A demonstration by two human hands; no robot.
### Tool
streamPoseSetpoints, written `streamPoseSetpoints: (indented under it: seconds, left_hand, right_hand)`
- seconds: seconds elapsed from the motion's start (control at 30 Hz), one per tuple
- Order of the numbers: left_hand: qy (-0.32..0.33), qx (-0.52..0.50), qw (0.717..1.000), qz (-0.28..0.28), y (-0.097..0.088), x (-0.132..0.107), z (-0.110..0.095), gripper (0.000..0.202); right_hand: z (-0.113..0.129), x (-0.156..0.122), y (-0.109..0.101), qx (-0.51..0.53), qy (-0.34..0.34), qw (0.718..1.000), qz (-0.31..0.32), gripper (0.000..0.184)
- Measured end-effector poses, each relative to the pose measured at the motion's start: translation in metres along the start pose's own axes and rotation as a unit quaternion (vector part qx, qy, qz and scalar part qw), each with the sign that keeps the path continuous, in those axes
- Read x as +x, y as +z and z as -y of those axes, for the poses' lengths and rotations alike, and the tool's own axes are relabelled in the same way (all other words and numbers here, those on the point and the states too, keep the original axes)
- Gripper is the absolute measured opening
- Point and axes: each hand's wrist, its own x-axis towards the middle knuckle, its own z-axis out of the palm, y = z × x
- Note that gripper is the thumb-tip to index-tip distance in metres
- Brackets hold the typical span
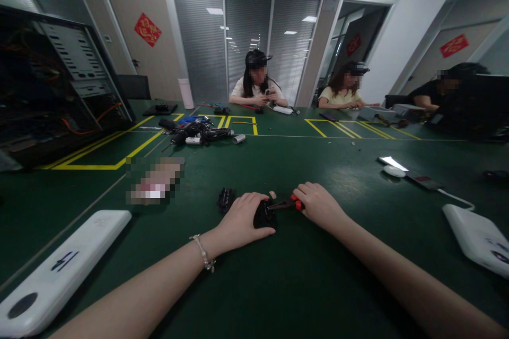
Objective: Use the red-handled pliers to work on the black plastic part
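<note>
Gripping a black part (270, 218) and red-handled pliers (285, 205) at mid-tabletop (314, 291)

Observed: the hands are apart from each other, each occupied. The left hand (247, 216) is clamped over the black part, fingers across its far side and thumb along its near edge. This spread appears chosen to brace the part against the tabletop so that it does not slide or turn under the tool. The part rests in front of the wearer, between the two forearms, a position that presumably lets both hands reach it evenly.

The right hand (320, 205) is closed around the pliers' handles. The tool lies nearly level, nose pointing left to the part; such an approach from the side would keep the right hand out of the left hand's way. Whether the nose bites on anything cannot be confirmed, as that spot is dark and small.

Beside the left hand's fingers sits a second black piece (226, 199), near enough for easy reach. A small pale scrap (272, 194) lies just beyond the part. Tangled cables (194, 131) are set well back, and a long white device (75, 265) lies to the left; both placements seem to spare the elbows and the working spot.
</note>
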Motion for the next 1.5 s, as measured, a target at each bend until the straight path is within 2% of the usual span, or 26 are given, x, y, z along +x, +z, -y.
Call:
streamPoseSetpoints:
  seconds: [0.33, 0.9, 1.5]
  left_hand:
    - [-0.002, -0.003, 1.000, 0.004, -0.003, -0.001, -0.001, 0.059]
    - [0.000, 0.006, 1.000, 0.002, 0.000, 0.000, 0.001, 0.065]
    - [0.002, 0.009, 1.000, 0.005, 0.001, 0.001, 0.004, 0.062]
  right_hand:
    - [-0.002, 0.001, 0.001, 0.004, 0.011, 1.000, 0.012, 0.026]
    - [0.000, 0.001, 0.003, 0.014, 0.003, 1.000, -0.003, 0.026]
    - [-0.004, 0.002, 0.009, 0.010, -0.004, 1.000, -0.006, 0.022]
